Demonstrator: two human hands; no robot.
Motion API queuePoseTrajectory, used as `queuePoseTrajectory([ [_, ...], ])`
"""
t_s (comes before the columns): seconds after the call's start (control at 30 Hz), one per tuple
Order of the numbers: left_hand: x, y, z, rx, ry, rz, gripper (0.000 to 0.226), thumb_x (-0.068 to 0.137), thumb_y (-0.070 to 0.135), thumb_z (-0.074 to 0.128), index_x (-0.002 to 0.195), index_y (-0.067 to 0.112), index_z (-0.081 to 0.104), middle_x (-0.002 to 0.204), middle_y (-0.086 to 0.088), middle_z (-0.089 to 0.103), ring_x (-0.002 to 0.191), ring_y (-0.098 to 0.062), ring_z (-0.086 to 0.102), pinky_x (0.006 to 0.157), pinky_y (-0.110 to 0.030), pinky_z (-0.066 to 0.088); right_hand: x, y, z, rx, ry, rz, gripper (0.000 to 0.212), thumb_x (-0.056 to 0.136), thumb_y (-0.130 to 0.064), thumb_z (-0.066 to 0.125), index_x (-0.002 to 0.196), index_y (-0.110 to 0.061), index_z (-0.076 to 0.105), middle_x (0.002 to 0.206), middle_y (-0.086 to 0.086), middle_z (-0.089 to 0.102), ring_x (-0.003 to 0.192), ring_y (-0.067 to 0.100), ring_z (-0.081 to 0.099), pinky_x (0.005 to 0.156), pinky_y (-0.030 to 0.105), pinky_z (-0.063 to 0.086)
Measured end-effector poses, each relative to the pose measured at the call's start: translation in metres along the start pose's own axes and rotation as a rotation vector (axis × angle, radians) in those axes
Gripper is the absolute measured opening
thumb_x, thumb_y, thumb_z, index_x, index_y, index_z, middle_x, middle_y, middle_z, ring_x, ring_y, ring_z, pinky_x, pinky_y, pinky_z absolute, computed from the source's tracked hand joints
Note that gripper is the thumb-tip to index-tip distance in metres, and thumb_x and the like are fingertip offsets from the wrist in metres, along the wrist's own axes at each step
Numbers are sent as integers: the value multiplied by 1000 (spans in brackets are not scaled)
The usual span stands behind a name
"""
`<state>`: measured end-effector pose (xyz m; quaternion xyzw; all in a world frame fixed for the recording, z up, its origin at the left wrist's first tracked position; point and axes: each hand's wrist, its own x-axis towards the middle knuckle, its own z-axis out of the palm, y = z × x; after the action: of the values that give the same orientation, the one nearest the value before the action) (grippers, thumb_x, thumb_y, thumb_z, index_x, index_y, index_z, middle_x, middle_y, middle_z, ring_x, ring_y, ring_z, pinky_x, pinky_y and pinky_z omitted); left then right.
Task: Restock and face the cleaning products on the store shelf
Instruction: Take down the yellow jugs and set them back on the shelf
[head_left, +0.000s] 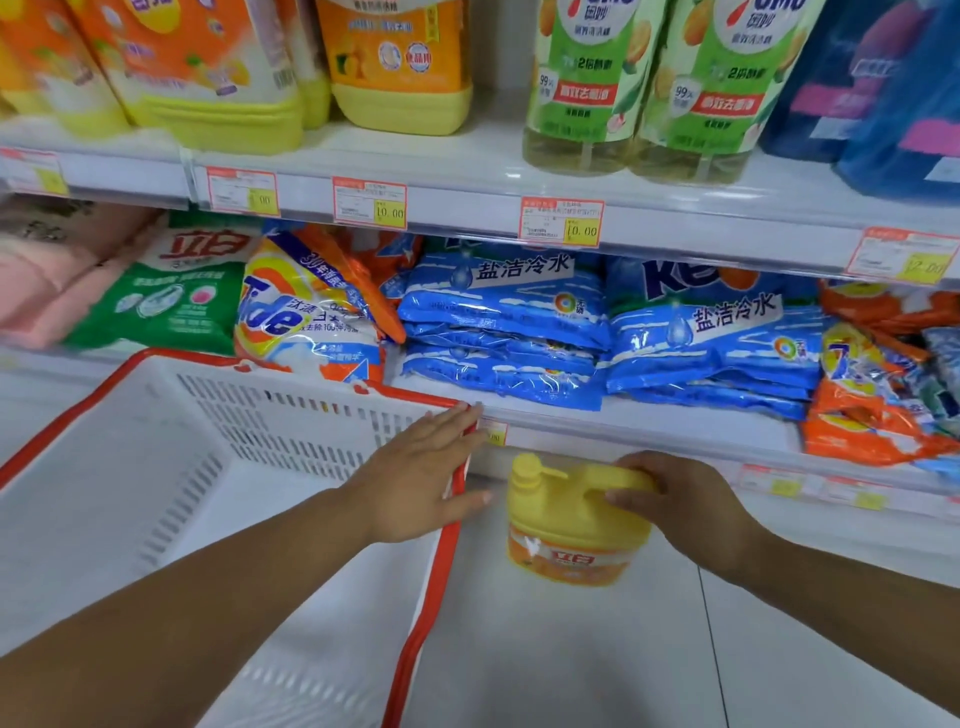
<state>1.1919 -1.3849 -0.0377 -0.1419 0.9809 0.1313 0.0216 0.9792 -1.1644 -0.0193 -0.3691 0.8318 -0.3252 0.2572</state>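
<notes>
My right hand (685, 506) grips the handle of a yellow detergent bottle (566, 540) with an orange label and a yellow pump cap, held upright above the floor in front of the lower shelf. My left hand (421, 478) lies flat with straight fingers over the red rim of a white plastic basket (182, 467), close to the basket's far right corner. The basket looks empty inside. On the upper shelf (467, 208) stand more yellow and orange detergent bottles (400, 62).
Green dish-soap bottles (649, 88) and blue packs (883, 93) fill the upper shelf's right side. The lower shelf holds blue powder bags (519, 322), a Tide bag (306, 317), a green bag (166, 296) and orange bags (872, 410). Price tags line the shelf edges. White floor tiles (571, 660) lie below.
</notes>
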Motion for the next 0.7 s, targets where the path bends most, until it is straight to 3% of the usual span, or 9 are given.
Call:
queuePoseTrajectory([
  [0.13,1,-2,-1,9,7,8,89,84,79,19,157,28,16,164,10,-7,150,-5,-10,122,-28,-7,0,22,14,42,-17,61,17,80,-26,80,94,-28,70,89,-8,69,81,1,59,64,7,42],
  [0.23,1,-2,-1,25,30,17,91,80,77,15,156,28,22,165,8,2,151,-9,-2,118,-23,-8,3,27,15,56,-41,75,19,83,-24,77,100,-22,68,98,-2,69,88,6,59,65,10,43],
  [0.37,8,-2,-13,3,107,32,82,85,73,25,150,26,39,159,3,30,146,-16,25,118,-29,14,9,16,9,-80,-190,92,26,88,-32,71,110,-25,58,109,-6,63,94,8,57,73,16,44],
  [0.43,17,-3,-29,-16,240,38,71,87,67,35,143,24,49,149,1,46,137,-17,38,112,-29,27,13,4,2,-124,-123,22,31,87,-38,71,113,-33,55,117,-14,60,107,9,56,85,21,43],
  [0.57,39,-12,-91,-37,724,19,45,91,45,53,124,16,63,122,-3,60,114,-20,49,99,-27,36,21,-64,-16,5,136,-298,22,88,-36,65,110,-38,60,116,-26,63,111,4,60,97,28,48],
  [0.63,46,-24,-123,6,918,-54,42,89,40,60,122,15,63,120,-5,59,113,-22,49,98,-29,36,26,-112,-25,85,200,-460,21,90,-27,64,109,-37,62,115,-26,64,110,1,61,97,23,48],
  [0.7,51,-40,-146,39,1015,-153,53,86,42,68,130,14,58,133,-8,53,125,-26,44,106,-36,35,39,-162,-32,144,238,-592,24,91,-23,63,110,-38,61,116,-23,65,112,2,62,95,22,48],
])
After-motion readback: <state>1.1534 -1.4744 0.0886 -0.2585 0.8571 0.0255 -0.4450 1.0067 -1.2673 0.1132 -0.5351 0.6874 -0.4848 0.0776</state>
